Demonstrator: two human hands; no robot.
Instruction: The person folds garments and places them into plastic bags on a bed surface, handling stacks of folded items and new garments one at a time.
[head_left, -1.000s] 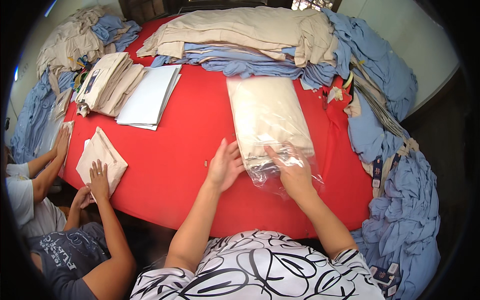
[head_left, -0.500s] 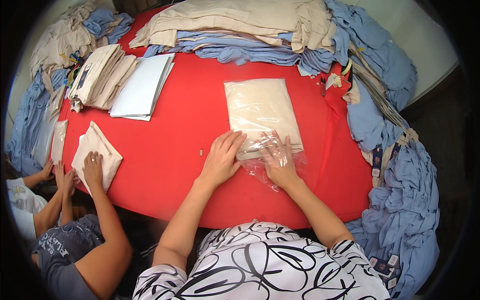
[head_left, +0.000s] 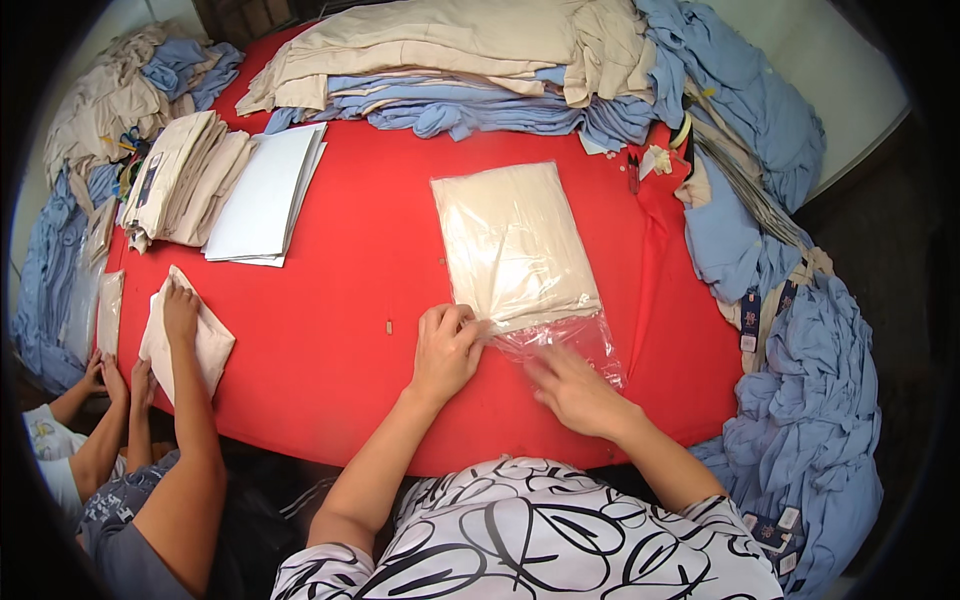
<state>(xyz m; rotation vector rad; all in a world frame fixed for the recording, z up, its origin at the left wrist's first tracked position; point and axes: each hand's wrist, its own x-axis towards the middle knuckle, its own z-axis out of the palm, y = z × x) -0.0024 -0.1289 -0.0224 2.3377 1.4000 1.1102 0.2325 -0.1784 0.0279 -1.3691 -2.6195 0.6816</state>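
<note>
A folded beige garment [head_left: 510,240] lies flat inside a clear plastic bag [head_left: 590,350] in front of me. The bag's loose mouth end points toward me and is wrinkled. At its near left corner my left hand [head_left: 447,355] has its fingers curled and pinches the plastic. My right hand [head_left: 580,392] is over or beside the near edge of the bag's loose end, its fingers smeared by motion. Whether those fingers touch the plastic cannot be made out.
Beige and blue garments [head_left: 440,60] are piled along the far edge. More blue garments [head_left: 800,400] with tags hang at the right. At left are a folded stack [head_left: 175,180], white sheets [head_left: 265,195], and co-workers' hands on a beige folded garment [head_left: 205,350]. The cloth is red.
My left hand has gone from lying flat to pinching the bag's corner. My right hand has slid off the garment toward me. A co-worker's hand has moved up the folded garment.
</note>
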